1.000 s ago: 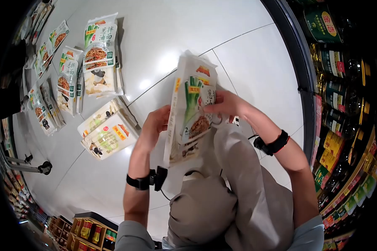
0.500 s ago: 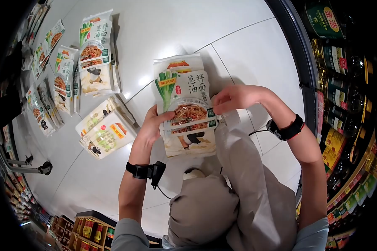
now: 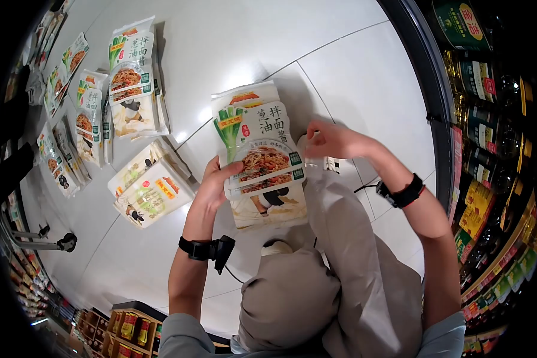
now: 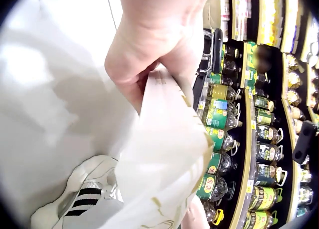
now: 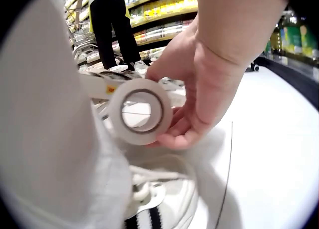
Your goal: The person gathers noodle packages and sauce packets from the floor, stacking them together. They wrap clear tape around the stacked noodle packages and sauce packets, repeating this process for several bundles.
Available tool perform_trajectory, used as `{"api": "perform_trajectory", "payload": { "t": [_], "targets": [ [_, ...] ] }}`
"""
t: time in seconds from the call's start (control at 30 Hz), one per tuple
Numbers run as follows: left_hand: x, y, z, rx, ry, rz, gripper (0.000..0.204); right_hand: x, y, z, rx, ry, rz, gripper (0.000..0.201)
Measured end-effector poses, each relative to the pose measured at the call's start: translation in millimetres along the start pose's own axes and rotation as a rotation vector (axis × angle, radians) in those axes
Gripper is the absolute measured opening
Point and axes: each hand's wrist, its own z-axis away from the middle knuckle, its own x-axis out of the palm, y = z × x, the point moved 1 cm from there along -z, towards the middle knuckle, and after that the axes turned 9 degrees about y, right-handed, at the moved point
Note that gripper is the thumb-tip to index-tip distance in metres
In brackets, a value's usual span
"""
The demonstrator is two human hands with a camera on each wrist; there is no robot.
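My left hand [image 3: 212, 182] grips the left edge of a noodle package [image 3: 268, 209], thumb on its front; a sauce pouch [image 3: 259, 149] with a green onion picture lies over that front. The left wrist view shows the hand [image 4: 154, 44] pinching the pale package [image 4: 159, 134] by its edge. My right hand [image 3: 340, 142] is beside the package's right edge. In the right wrist view its curled fingers and thumb [image 5: 194, 94] hold a white tape roll [image 5: 118, 112] by the rim.
Similar packages with pouches [image 3: 131, 77] stand on the floor at left, beside two plain noodle packs [image 3: 155, 194]. Oil bottle shelves [image 3: 480, 119] line the right side. A white shoe [image 5: 172, 194] is below the roll. Another person's legs [image 5: 112, 34] are in the background.
The package has turned from its side to face up and shifted left. My right hand has come off the package front and moved right, beside its edge.
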Motion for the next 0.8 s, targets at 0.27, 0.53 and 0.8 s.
{"api": "perform_trajectory", "payload": {
  "t": [0.27,0.53,0.8],
  "targets": [
    [5.3,-21.4,2.9,0.018,0.074,0.191,0.046,79.4,16.9,-18.3,0.092,0.547,-0.725,0.033],
    [10.5,-16.6,9.6,0.067,0.09,0.181,0.042,56.5,22.8,-6.1,0.039,0.261,-0.955,0.027],
    [-0.5,14.5,7.0,0.171,0.045,-0.259,0.035,-72.9,-51.6,52.6,-0.152,0.036,-0.021,0.02]
  ]
}}
